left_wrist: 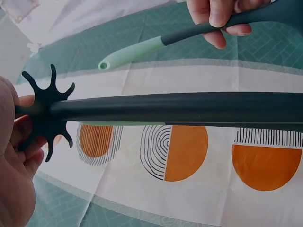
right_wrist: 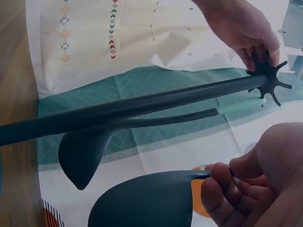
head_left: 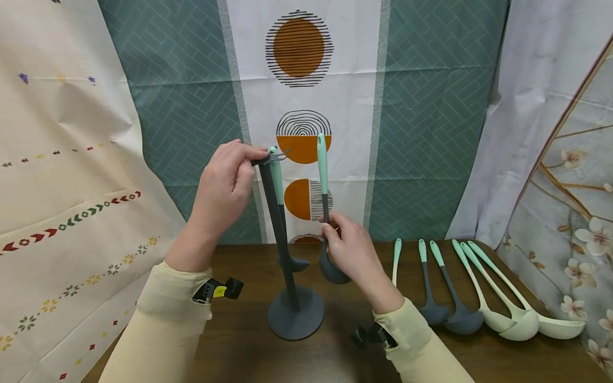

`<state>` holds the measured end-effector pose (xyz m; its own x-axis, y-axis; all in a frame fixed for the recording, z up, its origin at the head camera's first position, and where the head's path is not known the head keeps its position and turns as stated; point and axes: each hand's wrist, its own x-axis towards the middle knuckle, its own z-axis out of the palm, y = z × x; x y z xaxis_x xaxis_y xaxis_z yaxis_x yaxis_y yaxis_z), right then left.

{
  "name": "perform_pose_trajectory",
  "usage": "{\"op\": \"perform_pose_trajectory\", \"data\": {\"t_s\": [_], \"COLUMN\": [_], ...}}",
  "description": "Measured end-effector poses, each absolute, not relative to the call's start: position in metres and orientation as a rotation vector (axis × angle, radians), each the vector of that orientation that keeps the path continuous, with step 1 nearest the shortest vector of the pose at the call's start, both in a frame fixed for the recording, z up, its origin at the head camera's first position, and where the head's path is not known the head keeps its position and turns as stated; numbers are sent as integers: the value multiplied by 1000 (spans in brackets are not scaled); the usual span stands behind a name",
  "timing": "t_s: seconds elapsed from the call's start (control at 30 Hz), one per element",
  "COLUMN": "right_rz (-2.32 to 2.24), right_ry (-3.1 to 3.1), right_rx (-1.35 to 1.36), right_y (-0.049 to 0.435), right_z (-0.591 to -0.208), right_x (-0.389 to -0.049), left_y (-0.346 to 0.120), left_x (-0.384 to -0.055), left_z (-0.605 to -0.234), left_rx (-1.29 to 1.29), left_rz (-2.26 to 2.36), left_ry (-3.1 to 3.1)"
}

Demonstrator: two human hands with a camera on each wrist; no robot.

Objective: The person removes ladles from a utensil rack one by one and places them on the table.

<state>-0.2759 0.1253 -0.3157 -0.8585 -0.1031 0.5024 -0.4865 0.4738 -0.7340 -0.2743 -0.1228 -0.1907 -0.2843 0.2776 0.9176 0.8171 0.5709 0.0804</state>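
My left hand point(head_left: 227, 178) grips the hooked top of a dark grey utensil stand point(head_left: 280, 234). In the left wrist view the stand's hooks point(left_wrist: 47, 104) spread out like curved prongs between the fingers. From the far side of the stand hangs a grey ladle point(right_wrist: 85, 156) with a mint handle, its bowl close to the pole. Right of the pole, my right hand point(head_left: 351, 247) pinches the grey shaft of another ladle point(head_left: 322, 165). That ladle is upright, mint handle up and bowl down, apart from the hooks; fingers partly cover it.
On the brown table point(head_left: 230, 340) at the right lie several ladles with mint handles: grey-bowled ones point(head_left: 463, 322) and cream ones point(head_left: 522, 325). The stand's round base point(head_left: 297, 324) rests on the table. Patterned cloth point(head_left: 431, 133) hangs behind and at both sides.
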Motion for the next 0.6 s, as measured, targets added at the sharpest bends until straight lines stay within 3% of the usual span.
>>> {"op": "perform_pose_trajectory", "data": {"t_s": [0.6], "right_rz": [1308], "right_ry": [-2371], "right_rx": [503], "right_y": [126], "right_z": [-316], "right_x": [-275], "left_y": [-122], "left_x": [-260], "left_z": [-184], "left_rx": [-734], "left_rz": [-703], "left_ry": [-2022]}}
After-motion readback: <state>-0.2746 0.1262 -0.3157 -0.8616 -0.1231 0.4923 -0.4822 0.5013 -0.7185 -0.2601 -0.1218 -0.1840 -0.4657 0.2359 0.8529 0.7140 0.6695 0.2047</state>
